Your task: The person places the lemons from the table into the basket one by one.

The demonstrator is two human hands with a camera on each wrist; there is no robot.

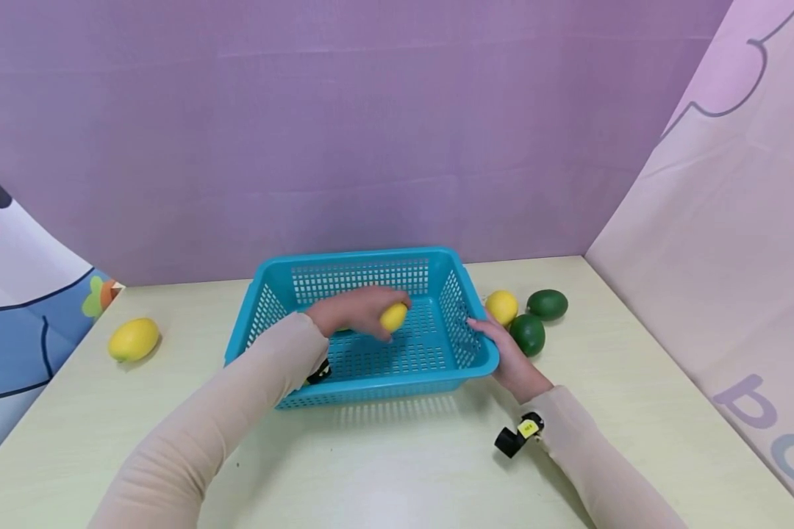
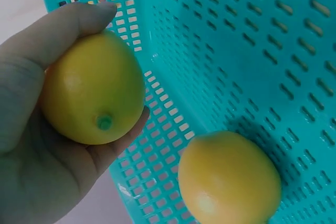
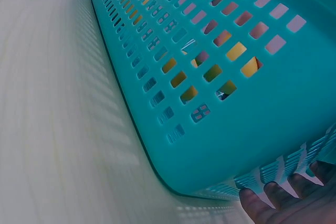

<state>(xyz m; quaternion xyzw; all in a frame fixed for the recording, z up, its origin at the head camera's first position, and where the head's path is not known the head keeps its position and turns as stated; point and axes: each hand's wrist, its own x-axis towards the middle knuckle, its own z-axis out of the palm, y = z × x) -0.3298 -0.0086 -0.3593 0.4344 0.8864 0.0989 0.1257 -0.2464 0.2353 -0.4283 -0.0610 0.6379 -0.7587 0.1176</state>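
Observation:
Over the inside of a blue plastic basket (image 1: 463, 373), my left hand (image 1: 364, 307) grips a yellow lemon (image 2: 94, 87) between thumb and fingers. Another lemon (image 2: 228, 179) rests on the basket floor against a slotted wall, mostly behind the left arm in the head view. My right hand (image 1: 506, 353) holds the basket's right side, its thumb over the rim. In the right wrist view its fingers (image 3: 281, 198) lie along the outer wall. Bits of yellow show through the basket's holes there.
Right of the basket lie a yellow lemon (image 1: 501, 306) and two dark green, avocado-like fruits (image 1: 528, 335) (image 1: 547, 304), close to the right hand. A single lemon (image 1: 134, 339) sits far left on the pale table (image 1: 384, 470). A purple cloth wall (image 1: 370, 147) stands behind.

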